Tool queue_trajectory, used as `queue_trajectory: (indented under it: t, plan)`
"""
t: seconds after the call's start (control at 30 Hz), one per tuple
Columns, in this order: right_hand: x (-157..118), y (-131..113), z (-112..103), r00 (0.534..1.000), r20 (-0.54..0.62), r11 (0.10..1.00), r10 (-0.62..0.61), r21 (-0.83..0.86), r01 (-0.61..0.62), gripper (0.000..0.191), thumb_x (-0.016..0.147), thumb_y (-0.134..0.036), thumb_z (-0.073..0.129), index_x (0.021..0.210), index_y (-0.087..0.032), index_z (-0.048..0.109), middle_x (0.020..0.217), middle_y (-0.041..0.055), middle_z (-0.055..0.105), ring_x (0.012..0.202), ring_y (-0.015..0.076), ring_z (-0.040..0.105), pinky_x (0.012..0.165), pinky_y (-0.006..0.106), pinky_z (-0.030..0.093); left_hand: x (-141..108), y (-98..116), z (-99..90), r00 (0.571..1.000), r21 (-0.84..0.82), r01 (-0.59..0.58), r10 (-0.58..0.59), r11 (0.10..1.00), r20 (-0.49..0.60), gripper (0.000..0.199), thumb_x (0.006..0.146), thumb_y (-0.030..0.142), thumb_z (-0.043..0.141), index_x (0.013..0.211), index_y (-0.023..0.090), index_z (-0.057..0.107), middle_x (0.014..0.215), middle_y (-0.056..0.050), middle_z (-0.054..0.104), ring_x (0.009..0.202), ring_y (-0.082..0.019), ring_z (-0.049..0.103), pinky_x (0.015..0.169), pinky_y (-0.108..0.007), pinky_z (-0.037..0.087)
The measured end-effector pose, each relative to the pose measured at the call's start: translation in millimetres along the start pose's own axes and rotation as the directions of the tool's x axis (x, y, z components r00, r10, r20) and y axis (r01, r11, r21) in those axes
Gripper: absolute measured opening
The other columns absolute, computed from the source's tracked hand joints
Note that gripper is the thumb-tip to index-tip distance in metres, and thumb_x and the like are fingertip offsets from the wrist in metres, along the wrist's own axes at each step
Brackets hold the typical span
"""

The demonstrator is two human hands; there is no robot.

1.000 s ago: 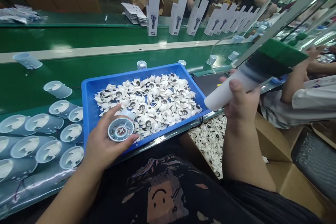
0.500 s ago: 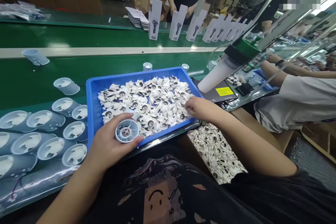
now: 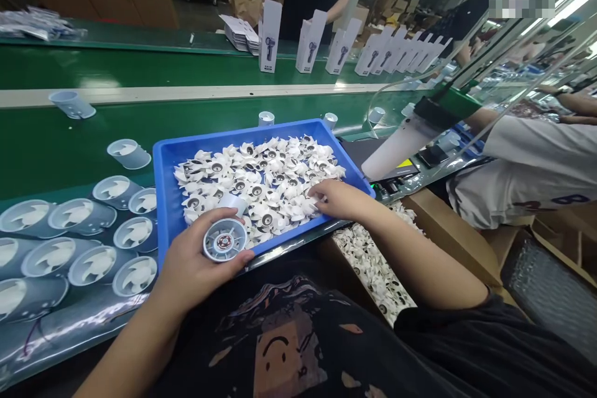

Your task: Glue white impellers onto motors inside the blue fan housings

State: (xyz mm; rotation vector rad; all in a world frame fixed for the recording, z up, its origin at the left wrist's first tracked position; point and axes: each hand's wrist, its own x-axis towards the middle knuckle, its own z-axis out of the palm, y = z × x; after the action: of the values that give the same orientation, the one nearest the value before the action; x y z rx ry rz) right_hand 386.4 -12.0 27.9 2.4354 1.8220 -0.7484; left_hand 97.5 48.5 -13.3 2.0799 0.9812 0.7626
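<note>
The left hand (image 3: 196,264) is closed around 1 round grey fan housing (image 3: 225,239), held at the near edge of the blue tray (image 3: 164,186) with its open face up; the red-centred hub shows and no impeller sits in it yet. The right hand (image 3: 336,198) rests on the heap of white impellers (image 3: 261,177) in the tray, fingers curled onto 1 of them; whether it is actually pinched cannot be told.

Judged from this, fitting of the held housing has not begun. To the left, about 10 housings with impellers (image 3: 93,236) lie on their sides in rows, apparently finished. A carton (image 3: 373,261) below the bench edge holds many more impellers, so much work appears to remain.

The bench (image 3: 56,149) is a green conveyor line. A white cylindrical tool (image 3: 401,143) hangs to the right of the tray. White product boxes (image 3: 270,37) stand on the far side, where another person stands; a co-worker's sleeve (image 3: 527,168) shows at right. Cardboard cartons are stacked behind.
</note>
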Motion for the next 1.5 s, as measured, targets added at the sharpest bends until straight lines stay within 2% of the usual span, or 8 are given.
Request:
queue_trajectory:
  t: [0.23, 0.43, 0.63, 0.87, 1.13, 1.3, 1.43, 1.5]
  plan:
    - [-13, -3, -4, 0.972, -0.235, 0.909, 0.009, 0.407, 0.091, 0.015, 0.075, -0.020, 0.064, 0.089, -0.017, 0.058, 0.095, 0.0088, 0.059, 0.088, 0.0214, 0.055, 0.083, 0.038, 0.047, -11, 3, -6.5, 0.997, -0.175, 0.000, -0.013, 0.984, -0.073, 0.049, 0.071, 0.051, 0.078, 0.108, 0.028, 0.055, 0.103, -0.003, 0.070, 0.098, -0.027, 0.069, 0.085, -0.039, 0.056]
    - [-26, -38, 17, 0.946, -0.121, 0.409, -0.301, 0.880, 0.243, 0.043, 0.071, -0.058, 0.043, 0.091, -0.021, 0.046, 0.070, -0.0004, 0.050, 0.056, 0.0123, 0.049, 0.058, 0.031, 0.050, -21, 19, -7.9, 0.993, -0.121, -0.076, 0.086, 0.990, 0.081, 0.055, 0.083, 0.038, 0.068, 0.132, 0.030, 0.044, 0.121, -0.007, 0.064, 0.108, -0.026, 0.067, 0.090, -0.040, 0.056]
    - [-34, -64, 34, 0.884, -0.131, 0.151, -0.450, 0.964, 0.219, 0.034, 0.078, -0.048, 0.060, 0.093, -0.019, 0.053, 0.074, 0.0007, 0.058, 0.061, 0.0115, 0.055, 0.061, 0.027, 0.051, -10, 34, -9.7, 0.977, 0.067, -0.184, 0.175, 0.981, 0.122, 0.051, 0.077, 0.047, 0.077, 0.121, 0.024, 0.062, 0.121, -0.008, 0.070, 0.111, -0.029, 0.066, 0.097, -0.043, 0.054]
    - [-64, -87, 10, 0.636, -0.452, 0.682, -0.625, 0.080, 0.727, 0.013, 0.085, -0.013, 0.069, 0.097, -0.012, 0.073, 0.087, 0.0064, 0.060, 0.082, 0.0166, 0.056, 0.073, 0.029, 0.046, -15, 38, -2.9, 0.921, 0.241, -0.382, 0.387, 0.892, 0.028, 0.037, 0.086, 0.029, 0.065, 0.121, 0.018, 0.060, 0.115, -0.009, 0.074, 0.107, -0.026, 0.070, 0.099, -0.040, 0.054]
    - [-51, -93, 14, 0.629, -0.446, 0.652, -0.637, 0.123, 0.748, 0.016, 0.079, -0.020, 0.081, 0.094, -0.017, 0.077, 0.088, 0.0040, 0.053, 0.081, 0.0152, 0.054, 0.073, 0.028, 0.047, -26, 44, -1.9, 0.902, 0.349, -0.355, 0.416, 0.867, -0.115, 0.035, 0.091, 0.035, 0.063, 0.122, 0.021, 0.059, 0.116, -0.007, 0.075, 0.108, -0.026, 0.072, 0.105, -0.039, 0.053]
    - [-54, -80, 21, 0.535, -0.531, 0.502, -0.657, 0.222, 0.836, 0.022, 0.091, -0.035, 0.070, 0.077, -0.019, 0.073, 0.108, 0.0072, 0.061, 0.105, 0.0195, 0.058, 0.098, 0.039, 0.045, -27, 32, -6.8, 0.947, 0.311, -0.238, 0.291, 0.920, -0.135, 0.043, 0.088, 0.044, 0.068, 0.125, 0.023, 0.059, 0.121, -0.006, 0.074, 0.113, -0.027, 0.069, 0.101, -0.040, 0.054]
    - [-57, -77, 26, 0.514, -0.501, 0.553, -0.696, 0.082, 0.829, 0.047, 0.084, -0.052, 0.073, 0.121, -0.023, 0.068, 0.140, 0.0136, 0.053, 0.134, 0.0341, 0.043, 0.111, 0.060, 0.031, -26, 28, -10.2, 0.937, 0.278, -0.283, 0.327, 0.918, -0.124, 0.050, 0.086, 0.045, 0.071, 0.129, 0.023, 0.056, 0.123, -0.008, 0.073, 0.117, -0.027, 0.067, 0.110, -0.045, 0.047]
    - [-62, -70, 24, 0.490, -0.566, 0.569, -0.663, 0.045, 0.821, 0.024, 0.092, -0.044, 0.065, 0.103, -0.024, 0.071, 0.132, 0.0105, 0.060, 0.128, 0.0318, 0.051, 0.112, 0.061, 0.030, -26, 25, -16.6, 0.941, 0.253, -0.300, 0.329, 0.920, -0.077, 0.054, 0.085, 0.049, 0.071, 0.130, 0.023, 0.056, 0.125, -0.009, 0.071, 0.116, -0.027, 0.067, 0.111, -0.047, 0.046]
